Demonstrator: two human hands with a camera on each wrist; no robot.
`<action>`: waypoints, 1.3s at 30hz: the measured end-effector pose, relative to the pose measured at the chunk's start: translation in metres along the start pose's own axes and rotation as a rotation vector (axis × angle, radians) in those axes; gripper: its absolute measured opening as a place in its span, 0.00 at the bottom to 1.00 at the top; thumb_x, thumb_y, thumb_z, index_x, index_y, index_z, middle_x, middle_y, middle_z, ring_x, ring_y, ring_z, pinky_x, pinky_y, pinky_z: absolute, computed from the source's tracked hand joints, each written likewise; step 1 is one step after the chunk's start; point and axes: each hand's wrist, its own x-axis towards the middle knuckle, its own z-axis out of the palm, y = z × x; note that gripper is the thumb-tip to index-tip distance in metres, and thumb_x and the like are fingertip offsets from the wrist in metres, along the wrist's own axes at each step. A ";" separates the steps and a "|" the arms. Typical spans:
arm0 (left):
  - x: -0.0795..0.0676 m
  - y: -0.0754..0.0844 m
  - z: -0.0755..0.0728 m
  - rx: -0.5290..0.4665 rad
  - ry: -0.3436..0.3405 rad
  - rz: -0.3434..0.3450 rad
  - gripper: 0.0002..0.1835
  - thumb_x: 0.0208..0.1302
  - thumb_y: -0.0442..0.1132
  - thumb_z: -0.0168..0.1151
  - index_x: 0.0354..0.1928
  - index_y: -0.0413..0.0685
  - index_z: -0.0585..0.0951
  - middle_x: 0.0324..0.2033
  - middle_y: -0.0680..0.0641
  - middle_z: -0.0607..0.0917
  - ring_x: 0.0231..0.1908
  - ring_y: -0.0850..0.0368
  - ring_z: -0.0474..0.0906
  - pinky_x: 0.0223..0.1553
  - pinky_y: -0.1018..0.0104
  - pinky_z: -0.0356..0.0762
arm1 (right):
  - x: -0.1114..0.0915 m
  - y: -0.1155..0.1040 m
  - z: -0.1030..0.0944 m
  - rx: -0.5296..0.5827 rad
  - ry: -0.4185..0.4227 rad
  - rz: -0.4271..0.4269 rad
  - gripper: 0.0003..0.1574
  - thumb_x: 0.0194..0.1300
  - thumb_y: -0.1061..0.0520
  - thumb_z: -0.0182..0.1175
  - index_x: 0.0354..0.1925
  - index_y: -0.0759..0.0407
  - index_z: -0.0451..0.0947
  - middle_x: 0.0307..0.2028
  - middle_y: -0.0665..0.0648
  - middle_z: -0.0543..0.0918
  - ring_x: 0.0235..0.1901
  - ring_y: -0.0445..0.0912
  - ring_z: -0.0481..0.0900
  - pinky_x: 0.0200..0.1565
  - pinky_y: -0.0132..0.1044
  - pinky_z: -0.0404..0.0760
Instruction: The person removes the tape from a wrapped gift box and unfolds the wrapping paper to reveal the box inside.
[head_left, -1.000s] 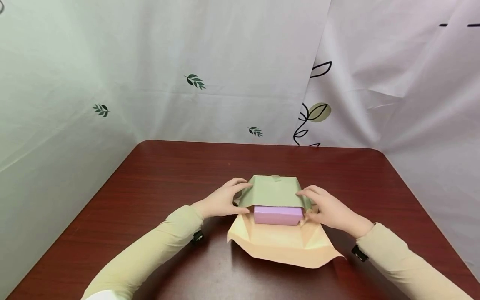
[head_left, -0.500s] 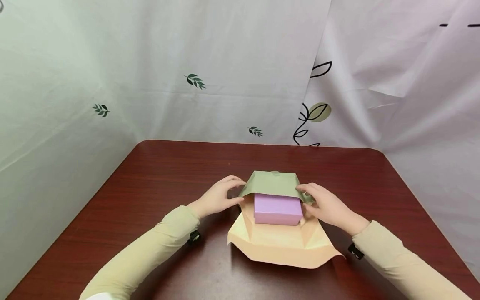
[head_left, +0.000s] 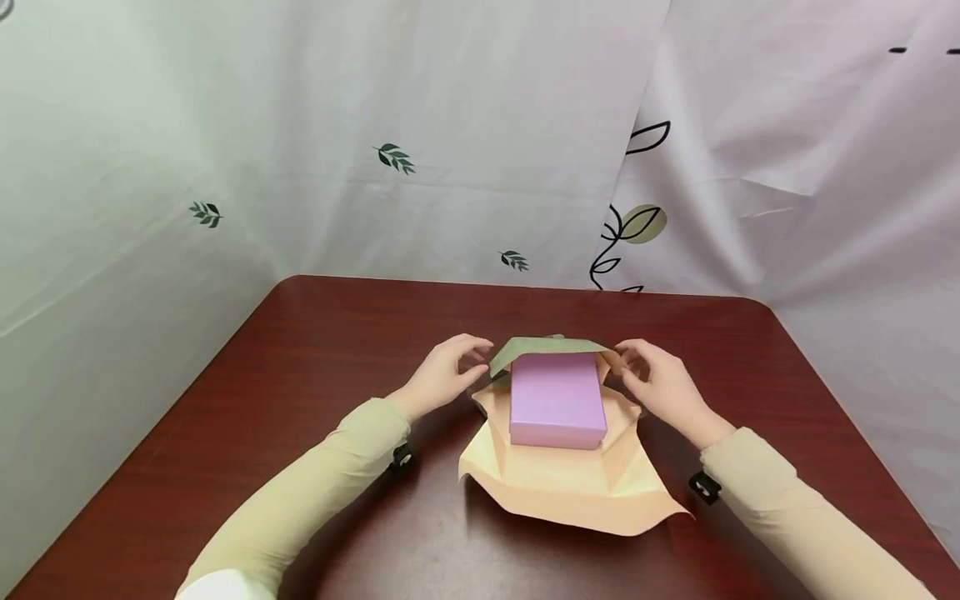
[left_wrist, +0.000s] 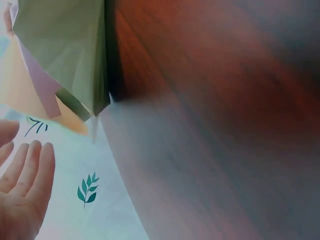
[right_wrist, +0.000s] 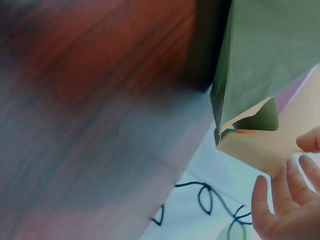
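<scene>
A lilac box (head_left: 557, 398) lies on an unfolded sheet of wrapping paper (head_left: 555, 492), peach inside and green outside. The paper's far flap (head_left: 551, 345) stands raised over the back end of the box and hides that end. Just left of this flap is my left hand (head_left: 441, 379), its fingers loosely bent; the left wrist view shows a gap between the fingers (left_wrist: 32, 162) and the paper. My right hand (head_left: 666, 385) is at the flap's right edge. In the right wrist view its fingertips (right_wrist: 293, 167) meet the paper's peach side, with thumb and fingers apart.
A dark red-brown wooden table (head_left: 360, 333) carries the paper and the box. White curtain (head_left: 450, 208) printed with leaves hangs behind and beside the table. The paper's near flap (head_left: 570, 517) spreads toward me. A small black wrist camera (head_left: 705, 486) is strapped at the right sleeve.
The far green flap has lifted and swung back, uncovering most of the box's top. Both hands have moved away from me along with it, and the left hand has come off the paper.
</scene>
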 end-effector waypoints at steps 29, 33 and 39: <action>0.027 -0.005 0.015 -0.115 -0.082 -0.087 0.20 0.57 0.37 0.67 0.52 0.42 0.77 0.46 0.45 0.81 0.46 0.51 0.80 0.45 0.64 0.79 | 0.041 0.027 -0.001 0.200 0.139 0.281 0.14 0.65 0.58 0.59 0.44 0.68 0.78 0.39 0.67 0.83 0.30 0.25 0.70 0.31 0.19 0.70; 0.027 -0.007 0.016 -0.104 -0.084 -0.052 0.22 0.55 0.38 0.70 0.52 0.42 0.78 0.46 0.45 0.81 0.45 0.53 0.80 0.46 0.64 0.79 | 0.042 0.029 -0.001 0.173 0.153 0.305 0.13 0.66 0.56 0.58 0.40 0.66 0.80 0.37 0.65 0.83 0.27 0.27 0.69 0.27 0.23 0.69; 0.029 -0.005 0.017 -0.083 -0.039 -0.066 0.14 0.59 0.34 0.65 0.47 0.42 0.80 0.43 0.45 0.83 0.43 0.54 0.81 0.46 0.61 0.78 | 0.042 0.029 0.000 0.177 0.142 0.312 0.14 0.66 0.55 0.58 0.42 0.65 0.79 0.38 0.65 0.83 0.30 0.40 0.75 0.28 0.26 0.71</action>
